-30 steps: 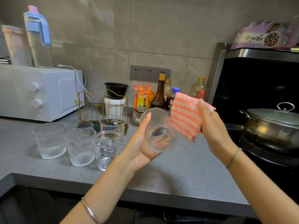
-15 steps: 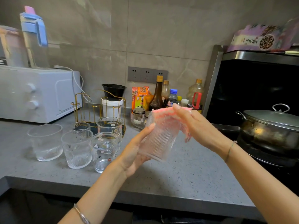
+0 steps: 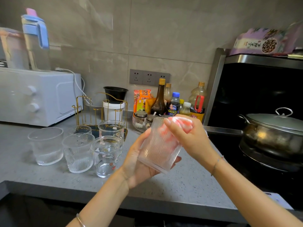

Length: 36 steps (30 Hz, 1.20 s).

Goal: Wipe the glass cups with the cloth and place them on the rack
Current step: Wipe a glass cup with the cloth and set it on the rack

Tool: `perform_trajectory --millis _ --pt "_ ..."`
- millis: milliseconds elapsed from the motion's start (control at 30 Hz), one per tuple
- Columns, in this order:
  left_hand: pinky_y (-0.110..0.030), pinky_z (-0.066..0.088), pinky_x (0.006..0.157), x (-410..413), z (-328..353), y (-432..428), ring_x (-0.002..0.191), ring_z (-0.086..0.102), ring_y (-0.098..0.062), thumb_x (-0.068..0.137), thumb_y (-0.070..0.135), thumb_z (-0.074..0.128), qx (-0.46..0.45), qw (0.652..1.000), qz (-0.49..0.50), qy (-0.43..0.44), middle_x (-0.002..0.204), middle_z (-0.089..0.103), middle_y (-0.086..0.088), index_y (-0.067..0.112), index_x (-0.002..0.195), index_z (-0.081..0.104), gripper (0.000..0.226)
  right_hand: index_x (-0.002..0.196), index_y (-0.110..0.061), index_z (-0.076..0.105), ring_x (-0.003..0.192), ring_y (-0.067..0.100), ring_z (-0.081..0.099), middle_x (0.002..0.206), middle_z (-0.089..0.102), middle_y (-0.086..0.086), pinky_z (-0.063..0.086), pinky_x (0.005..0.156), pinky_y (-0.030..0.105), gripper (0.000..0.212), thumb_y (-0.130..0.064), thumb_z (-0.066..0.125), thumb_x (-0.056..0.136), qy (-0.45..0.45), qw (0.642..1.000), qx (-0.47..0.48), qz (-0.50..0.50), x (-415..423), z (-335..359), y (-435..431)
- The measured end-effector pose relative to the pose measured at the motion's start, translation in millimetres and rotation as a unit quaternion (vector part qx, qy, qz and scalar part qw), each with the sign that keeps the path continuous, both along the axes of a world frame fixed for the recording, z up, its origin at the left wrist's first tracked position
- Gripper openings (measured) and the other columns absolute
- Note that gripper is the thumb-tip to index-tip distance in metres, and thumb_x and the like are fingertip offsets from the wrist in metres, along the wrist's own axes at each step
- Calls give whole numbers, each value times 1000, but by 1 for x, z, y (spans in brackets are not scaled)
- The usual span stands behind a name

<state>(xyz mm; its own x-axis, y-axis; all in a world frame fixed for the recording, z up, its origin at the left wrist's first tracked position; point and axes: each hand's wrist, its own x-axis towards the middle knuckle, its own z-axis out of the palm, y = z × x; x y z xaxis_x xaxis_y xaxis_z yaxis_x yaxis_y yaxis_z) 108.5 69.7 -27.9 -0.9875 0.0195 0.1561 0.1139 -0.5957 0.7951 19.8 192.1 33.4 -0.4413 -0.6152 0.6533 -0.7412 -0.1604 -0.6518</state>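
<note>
My left hand (image 3: 137, 163) grips a ribbed glass cup (image 3: 157, 153) above the grey counter, tilted with its mouth up and to the right. My right hand (image 3: 190, 138) holds the pink-and-white cloth (image 3: 180, 122) and pushes it into the cup's mouth; part of the cloth shows pink through the glass. Several other glass cups stand at the left: a wide one (image 3: 45, 145), a ribbed one (image 3: 78, 153), a printed one (image 3: 106, 154). The gold wire rack (image 3: 100, 110) stands behind them with two glasses at its front.
A white oven (image 3: 37, 95) sits at the far left. Sauce bottles (image 3: 164, 102) and jars crowd the back wall. A lidded pot (image 3: 275, 131) sits on the black stove at the right. The counter's front edge (image 3: 164, 203) runs below my hands.
The cloth went from hanging free in my right hand to being stuffed into the cup's mouth. The cup turned from mouth toward me to mouth up and right.
</note>
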Motion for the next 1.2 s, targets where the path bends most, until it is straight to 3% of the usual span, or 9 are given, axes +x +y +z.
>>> perform_trajectory --millis 233,333,433,567,700,833,967,1100,1200 --pt "-43 58 82 10 23 10 108 66 -24 77 67 55 -215 965 138 -59 119 69 -2 36 111 64 47 62 -9 62 52 1 55 52 57 -9 46 50 15 27 -19 65 87 -68 994 -65 -61 -11 1 0" --pt "-14 54 69 11 31 22 97 60 5 69 60 72 -379 901 213 -18 113 58 22 46 115 47 54 61 -4 60 52 5 51 54 54 -3 44 49 20 30 -18 65 87 30 992 -72 -101 -12 5 0" --pt "-11 49 66 6 27 29 97 54 4 66 44 83 -436 835 336 13 107 54 25 43 121 41 69 66 -8 63 59 7 57 59 57 -3 45 50 15 27 -23 62 88 64 987 -81 -121 -12 8 -4" --pt "-15 54 67 6 25 25 90 66 1 60 37 87 -337 898 280 41 97 71 15 31 111 59 58 60 -6 60 56 14 59 54 57 0 46 52 23 37 -23 58 92 87 983 -102 -122 -13 10 -4" --pt "-36 59 67 9 26 21 85 69 -32 53 42 82 -129 987 100 8 111 70 -17 14 114 69 68 59 -6 60 52 15 56 54 58 5 47 56 25 39 -21 53 94 28 987 -150 -43 -12 11 4" --pt "-37 61 64 9 26 19 79 66 -34 53 41 90 -3 999 -41 23 110 66 -22 14 111 72 67 56 -22 56 54 7 58 53 58 -9 50 55 19 36 -29 59 91 -33 986 -160 -32 -11 11 5" --pt "-43 60 76 7 31 15 98 69 -34 39 42 95 -84 996 38 3 111 71 -14 17 114 68 84 58 -14 60 54 8 60 53 61 -6 50 55 20 33 -29 65 86 -50 982 -176 -44 -12 15 8" --pt "-13 54 68 12 47 23 92 65 8 58 46 88 -312 937 155 14 96 70 28 42 108 54 61 57 0 55 51 9 53 50 53 -4 45 52 23 39 -23 66 88 5 983 -168 -75 -12 15 6" --pt "-2 46 60 10 46 28 92 63 9 53 48 80 -401 880 252 29 97 63 29 47 105 48 61 58 -7 60 52 6 57 51 57 -9 49 54 24 33 -16 63 89 26 985 -149 -86 -9 13 2"
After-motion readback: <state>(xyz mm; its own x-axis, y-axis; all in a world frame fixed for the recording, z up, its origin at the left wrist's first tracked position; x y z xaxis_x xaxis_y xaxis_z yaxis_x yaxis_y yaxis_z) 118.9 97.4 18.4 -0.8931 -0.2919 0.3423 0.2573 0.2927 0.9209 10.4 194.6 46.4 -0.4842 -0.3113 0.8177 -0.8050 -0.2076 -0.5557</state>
